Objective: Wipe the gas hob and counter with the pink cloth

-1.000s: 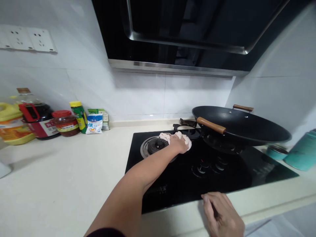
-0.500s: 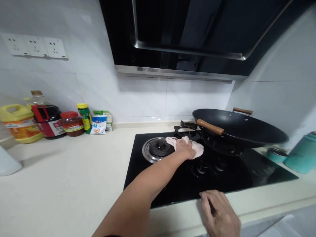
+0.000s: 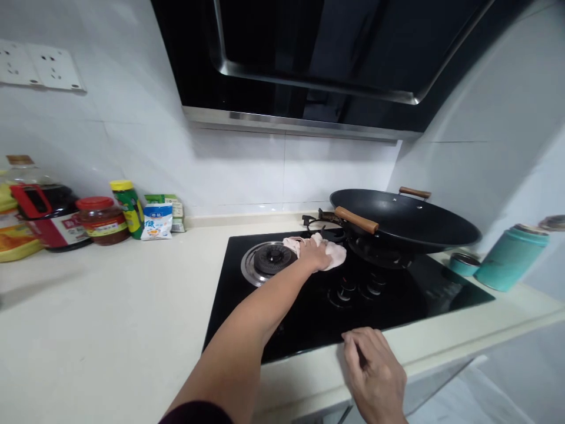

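My left hand [image 3: 314, 257] is closed over a pale pink cloth [image 3: 336, 255], pressing it onto the black glass gas stove [image 3: 304, 321]. The cloth lies just right of the left burner [image 3: 272, 258], whose metal ring is bare of any pan support. Behind the cloth, a black pan support [image 3: 324, 222] sits on the glass. My right hand [image 3: 375, 371] rests at the counter's front edge, its fingers curled in and nothing visible in them. Below the cloth are two control knobs [image 3: 346, 290].
A big black wok [image 3: 406, 221] with wooden handles covers the right burner. A teal canister [image 3: 512, 259] and a small teal-sided container [image 3: 464, 264] stand to its right. Sauce jar [image 3: 101, 221], green shaker [image 3: 128, 209] and salt packet [image 3: 158, 221] line the left wall. A range hood [image 3: 291, 121] hangs above.
The view has swung slightly right, so everything sits farther left in the picture. My left hand and the cloth stay in about the same place beside the burner; my right hand stays curled.
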`<state>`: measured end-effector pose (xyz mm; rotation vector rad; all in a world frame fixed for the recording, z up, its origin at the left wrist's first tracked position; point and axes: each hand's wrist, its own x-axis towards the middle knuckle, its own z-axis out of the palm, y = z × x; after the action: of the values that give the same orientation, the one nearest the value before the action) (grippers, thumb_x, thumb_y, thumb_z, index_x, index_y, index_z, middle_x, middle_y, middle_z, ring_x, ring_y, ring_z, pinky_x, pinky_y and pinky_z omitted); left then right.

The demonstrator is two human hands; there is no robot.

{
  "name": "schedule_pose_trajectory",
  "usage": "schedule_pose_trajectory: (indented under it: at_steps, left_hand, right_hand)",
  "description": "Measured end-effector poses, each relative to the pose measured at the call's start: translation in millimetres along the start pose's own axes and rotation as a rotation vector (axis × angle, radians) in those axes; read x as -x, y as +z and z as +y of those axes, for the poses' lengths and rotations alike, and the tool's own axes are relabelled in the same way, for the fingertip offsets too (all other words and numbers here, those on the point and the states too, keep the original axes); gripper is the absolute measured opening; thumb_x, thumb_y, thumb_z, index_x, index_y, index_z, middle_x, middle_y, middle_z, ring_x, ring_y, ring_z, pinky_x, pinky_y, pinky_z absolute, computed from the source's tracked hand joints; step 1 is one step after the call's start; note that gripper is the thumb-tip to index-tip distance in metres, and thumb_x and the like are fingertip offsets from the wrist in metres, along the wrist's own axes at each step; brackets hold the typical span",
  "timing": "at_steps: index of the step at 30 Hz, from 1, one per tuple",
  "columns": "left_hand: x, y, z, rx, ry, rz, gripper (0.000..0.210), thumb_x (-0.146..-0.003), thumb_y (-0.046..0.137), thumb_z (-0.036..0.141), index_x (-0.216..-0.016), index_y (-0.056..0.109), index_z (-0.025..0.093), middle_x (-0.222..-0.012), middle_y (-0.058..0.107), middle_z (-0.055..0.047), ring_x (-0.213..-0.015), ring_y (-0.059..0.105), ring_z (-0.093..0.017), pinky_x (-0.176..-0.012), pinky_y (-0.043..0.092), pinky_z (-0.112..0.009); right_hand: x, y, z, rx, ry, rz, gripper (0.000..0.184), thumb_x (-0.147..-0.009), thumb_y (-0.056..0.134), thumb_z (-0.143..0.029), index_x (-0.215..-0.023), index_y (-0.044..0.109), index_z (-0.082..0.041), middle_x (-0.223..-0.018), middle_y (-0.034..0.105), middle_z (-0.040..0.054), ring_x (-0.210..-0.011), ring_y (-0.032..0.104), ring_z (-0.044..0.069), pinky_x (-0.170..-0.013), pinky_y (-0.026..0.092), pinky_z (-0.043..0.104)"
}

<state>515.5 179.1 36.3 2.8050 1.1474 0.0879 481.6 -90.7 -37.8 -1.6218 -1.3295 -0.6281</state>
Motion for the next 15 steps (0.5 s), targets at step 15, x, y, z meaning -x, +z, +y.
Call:
schedule_pose_trajectory:
  at_steps: [15]
  left_hand:
    - [126.8, 3.1, 12.1, 0.026, 0.111, 0.022, 0.068, -0.094, 0.031, 0.06, -0.156, 0.032, 0.033, -0.163, 0.03, -0.009, -0.148, 0.025, -0.035, -0.118, 0.014, -0.059]
  right_hand:
    - [1.6, -4.7, -3.5, 0.065, 0.079, -0.075, 0.033, -0.102, 0.044, -0.032, -0.082, 0.067, -0.02, -0.083, 0.068, 0.0047, -0.081, 0.058, 0.017, -0.074, 0.043, 0.029]
